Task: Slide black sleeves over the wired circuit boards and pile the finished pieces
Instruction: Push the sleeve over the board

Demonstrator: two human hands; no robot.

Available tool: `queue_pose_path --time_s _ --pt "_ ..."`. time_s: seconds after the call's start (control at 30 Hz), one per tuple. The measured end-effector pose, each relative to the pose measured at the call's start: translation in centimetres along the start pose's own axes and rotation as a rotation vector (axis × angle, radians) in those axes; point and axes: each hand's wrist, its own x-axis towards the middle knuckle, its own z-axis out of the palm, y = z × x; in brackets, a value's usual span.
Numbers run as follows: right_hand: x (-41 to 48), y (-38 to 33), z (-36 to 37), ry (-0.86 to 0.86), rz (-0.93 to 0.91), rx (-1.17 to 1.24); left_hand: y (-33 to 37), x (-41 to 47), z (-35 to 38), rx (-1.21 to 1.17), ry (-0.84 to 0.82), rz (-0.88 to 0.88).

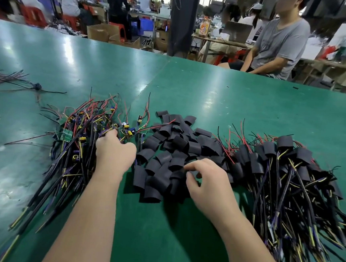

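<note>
Left grip [115, 151]: my fingers down among wired circuit boards [79, 135]; hold unclear.
Right grip [205, 181]: pinching a black sleeve [179, 174].
Finished pile [289, 172]: counter [192, 86], right side.

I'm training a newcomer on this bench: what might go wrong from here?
1. The left hand reaches into the boards, whose wires are tangled; lifting one will likely drag neighbours along.
2. The right hand pinches among overlapping sleeves, so it may pick up two.
3. The sleeves touch the finished pile; loose ones could get mixed in.
</note>
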Motion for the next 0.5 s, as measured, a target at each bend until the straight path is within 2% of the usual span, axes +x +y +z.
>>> queue_pose_path --time_s 0.1,0.17,0.33,0.5 --pt "-0.2 0.4 0.0 0.008 0.014 0.017 -0.1 -0.7 0.6 0.445 -0.06 0.013" --pt "-0.2 0.5 0.1 0.022 0.012 0.021 -0.6 -1.0 1.1 0.582 0.0 0.096" --pt "-0.2 0.4 0.2 0.029 -0.003 0.027 -1.1 -0.6 1.4 0.668 0.107 0.15" --pt "-0.3 0.5 0.3 0.055 -0.012 0.04 -1.2 -0.3 0.9 0.607 0.16 0.14"
